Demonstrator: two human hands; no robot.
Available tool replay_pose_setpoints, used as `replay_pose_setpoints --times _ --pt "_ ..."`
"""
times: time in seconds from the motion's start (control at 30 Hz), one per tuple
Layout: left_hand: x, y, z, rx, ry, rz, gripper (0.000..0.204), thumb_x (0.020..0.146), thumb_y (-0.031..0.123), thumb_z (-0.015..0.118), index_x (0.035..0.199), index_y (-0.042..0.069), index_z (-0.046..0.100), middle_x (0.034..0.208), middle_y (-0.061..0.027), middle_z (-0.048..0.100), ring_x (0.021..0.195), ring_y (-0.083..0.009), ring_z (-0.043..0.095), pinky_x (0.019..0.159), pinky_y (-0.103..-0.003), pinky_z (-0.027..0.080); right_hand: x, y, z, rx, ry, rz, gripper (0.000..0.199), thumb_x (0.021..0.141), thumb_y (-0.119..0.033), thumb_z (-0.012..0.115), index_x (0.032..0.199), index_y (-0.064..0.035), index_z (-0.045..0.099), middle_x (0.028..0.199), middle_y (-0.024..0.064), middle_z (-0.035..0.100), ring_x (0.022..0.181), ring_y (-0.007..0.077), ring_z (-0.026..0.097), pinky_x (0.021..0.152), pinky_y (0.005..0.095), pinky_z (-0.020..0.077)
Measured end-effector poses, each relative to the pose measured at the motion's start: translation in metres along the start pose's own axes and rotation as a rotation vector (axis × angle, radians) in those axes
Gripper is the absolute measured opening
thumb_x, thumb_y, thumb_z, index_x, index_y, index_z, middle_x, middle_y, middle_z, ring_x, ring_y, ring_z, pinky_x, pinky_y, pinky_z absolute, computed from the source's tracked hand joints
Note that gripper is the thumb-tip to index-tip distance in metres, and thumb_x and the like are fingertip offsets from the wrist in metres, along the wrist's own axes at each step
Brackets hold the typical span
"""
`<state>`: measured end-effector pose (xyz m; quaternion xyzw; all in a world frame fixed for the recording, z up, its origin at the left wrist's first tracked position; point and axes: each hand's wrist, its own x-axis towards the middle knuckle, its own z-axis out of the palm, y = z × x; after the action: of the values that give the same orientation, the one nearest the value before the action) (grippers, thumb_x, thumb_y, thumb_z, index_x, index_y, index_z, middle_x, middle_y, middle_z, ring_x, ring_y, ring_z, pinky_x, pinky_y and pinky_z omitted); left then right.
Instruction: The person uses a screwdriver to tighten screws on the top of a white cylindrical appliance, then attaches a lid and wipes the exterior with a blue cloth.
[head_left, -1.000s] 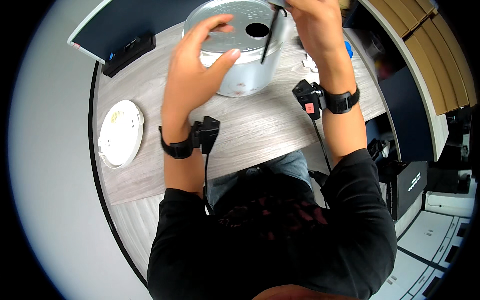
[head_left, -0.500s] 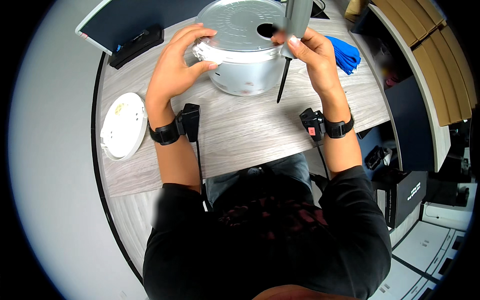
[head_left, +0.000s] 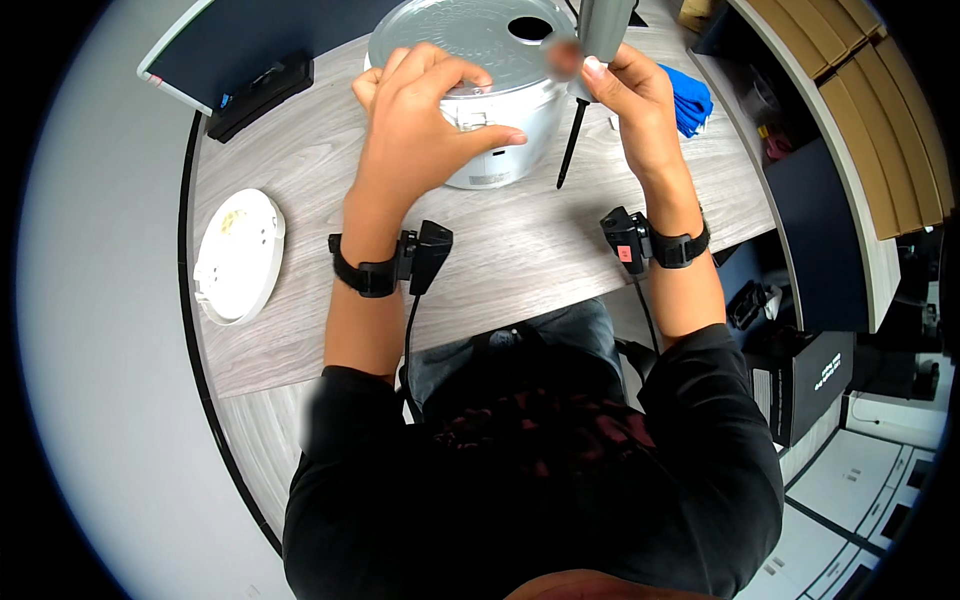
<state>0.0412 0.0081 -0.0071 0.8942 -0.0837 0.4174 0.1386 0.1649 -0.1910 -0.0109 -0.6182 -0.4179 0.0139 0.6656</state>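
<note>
A round white appliance body point(head_left: 495, 110) with a silvery metal underside, probably an upturned cooker, though the view bends too much near the rim to be sure, stands on the far part of the grey wood-grain table point(head_left: 520, 260), right in front of the person. A dark round hole shows in its flat upper face.

The left hand point(head_left: 420, 130) lies over the near edge and side of this body, fingers spread and curled down against the white wall, thumb pressed to the side; it grips the body rather than lifting it.

The right hand point(head_left: 635, 105) is closed around a screwdriver point(head_left: 590, 80) with a thick grey handle. The dark shaft points down and slightly toward the person, its tip hanging just beside the white wall and above the table, not touching either as far as can be seen.

Both wrists carry black bands with small black boxes and cables running back toward the body.

A blue cloth point(head_left: 688, 98) lies just right of the right hand. A white round disc point(head_left: 238, 255) rests well apart near the table's left edge. A flat black device point(head_left: 258, 95) sits at the far left, beside a dark board point(head_left: 240, 45).
</note>
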Motion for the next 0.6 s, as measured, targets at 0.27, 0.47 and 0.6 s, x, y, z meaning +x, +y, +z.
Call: replay_pose_setpoints --times 0.27,0.47,0.6 --pt "-0.003 0.010 0.021 0.020 0.093 0.012 0.054 0.058 0.045 0.094 0.095 0.013 0.073 0.094 0.0015 0.066 0.095 -0.0188 0.059 0.090 -0.039 0.031 0.002 0.011 -0.005 0.062 0.045 -0.019 0.031 0.097 -0.030 0.064 0.111 -0.0028 0.073 0.107 0.0087 0.074 0.099 0.0161 0.065 0.088 0.0320 0.0487" --pt "0.008 0.050 0.011 -0.083 0.152 0.063 0.044 0.068 0.027 0.091 0.103 0.009 0.071 0.097 -0.0039 0.067 0.095 -0.0227 0.061 0.087 -0.038 0.045 -0.017 0.007 -0.038 0.106 0.183 -0.033 0.029 0.093 -0.027 0.072 0.107 -0.0019 0.073 0.099 0.0074 0.074 0.091 0.0146 0.067 0.083 0.0287 0.0521" --pt "0.000 0.084 0.032 -0.536 -0.155 0.091 0.033 0.074 0.011 0.086 0.104 0.007 0.071 0.091 -0.0057 0.068 0.085 -0.0221 0.064 0.076 -0.030 0.050 -0.060 0.005 -0.098 0.139 0.290 0.087 0.021 0.091 -0.020 0.074 0.100 -0.0013 0.070 0.089 0.0012 0.067 0.078 0.0088 0.059 0.072 0.0242 0.0468"
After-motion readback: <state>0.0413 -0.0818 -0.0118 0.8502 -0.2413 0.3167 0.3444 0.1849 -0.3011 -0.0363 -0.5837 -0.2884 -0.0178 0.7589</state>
